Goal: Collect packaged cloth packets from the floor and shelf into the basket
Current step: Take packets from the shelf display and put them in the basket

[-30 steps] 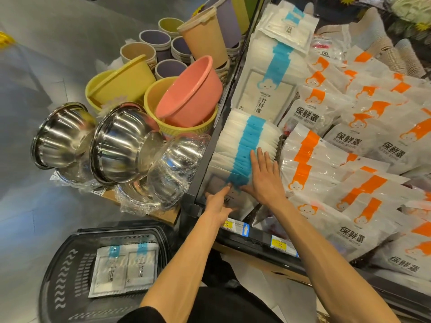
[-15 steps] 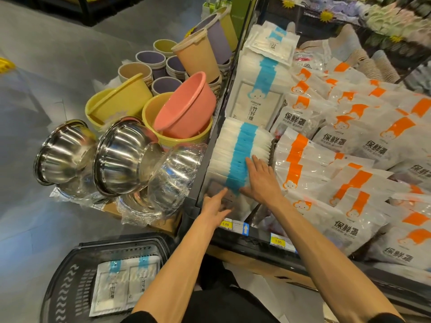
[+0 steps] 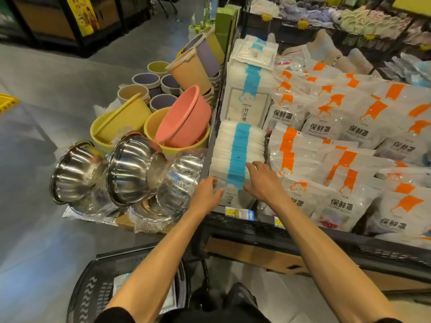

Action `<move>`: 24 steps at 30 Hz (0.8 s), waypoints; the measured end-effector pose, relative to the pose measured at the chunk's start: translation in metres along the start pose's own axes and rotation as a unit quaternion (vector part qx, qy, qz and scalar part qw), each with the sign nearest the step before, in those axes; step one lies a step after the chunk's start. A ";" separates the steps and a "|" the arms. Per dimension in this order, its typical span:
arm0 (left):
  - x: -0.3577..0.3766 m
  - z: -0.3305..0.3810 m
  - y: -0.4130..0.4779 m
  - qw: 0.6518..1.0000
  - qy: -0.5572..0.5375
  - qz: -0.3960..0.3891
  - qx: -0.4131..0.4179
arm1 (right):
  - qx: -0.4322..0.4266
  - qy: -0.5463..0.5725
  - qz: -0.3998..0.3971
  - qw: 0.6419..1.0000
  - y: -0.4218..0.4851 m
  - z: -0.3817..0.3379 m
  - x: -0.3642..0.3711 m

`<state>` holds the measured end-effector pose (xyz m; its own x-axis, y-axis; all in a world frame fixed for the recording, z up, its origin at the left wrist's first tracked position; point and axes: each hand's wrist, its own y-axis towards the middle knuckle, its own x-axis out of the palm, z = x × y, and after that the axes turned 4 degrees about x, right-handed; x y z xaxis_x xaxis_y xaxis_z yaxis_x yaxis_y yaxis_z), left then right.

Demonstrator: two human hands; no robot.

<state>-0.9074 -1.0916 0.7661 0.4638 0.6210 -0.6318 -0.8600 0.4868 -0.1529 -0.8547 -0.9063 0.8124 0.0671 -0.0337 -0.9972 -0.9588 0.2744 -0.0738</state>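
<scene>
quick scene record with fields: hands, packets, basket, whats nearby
left hand: touches the front packet at its left side
right hand: rests on the row of white blue-striped cloth packets
basket: black plastic basket on the floor, white packet inside
nearby: orange-striped white bags right of row; shiny steel bowls left

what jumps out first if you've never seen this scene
The left hand and right hand rest on a row of blue-striped cloth packets at the front of the shelf. To their right lies a spread of orange-striped bags. To their left, beside the shelf, sit shiny steel bowls and a pink basin.
</scene>
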 end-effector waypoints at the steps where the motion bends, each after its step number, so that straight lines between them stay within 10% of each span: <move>1: -0.005 0.000 -0.003 0.998 0.053 0.001 0.016 | 0.000 -0.003 -0.002 1.000 -0.004 -0.002 -0.001; 10: -0.050 0.003 -0.032 0.938 0.337 0.004 0.078 | 0.009 -0.033 -0.030 0.999 -0.044 -0.018 -0.007; 24: -0.092 -0.024 -0.146 0.919 0.393 -0.003 0.038 | -0.034 -0.004 -0.026 0.999 -0.130 -0.080 -0.005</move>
<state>-0.8297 -1.2343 0.8280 0.1469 -0.0029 -0.9892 -0.8265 0.5490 -0.1243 -0.7525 -1.0191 0.8277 0.1201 -0.0378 -0.9920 -0.9704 0.2062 -0.1254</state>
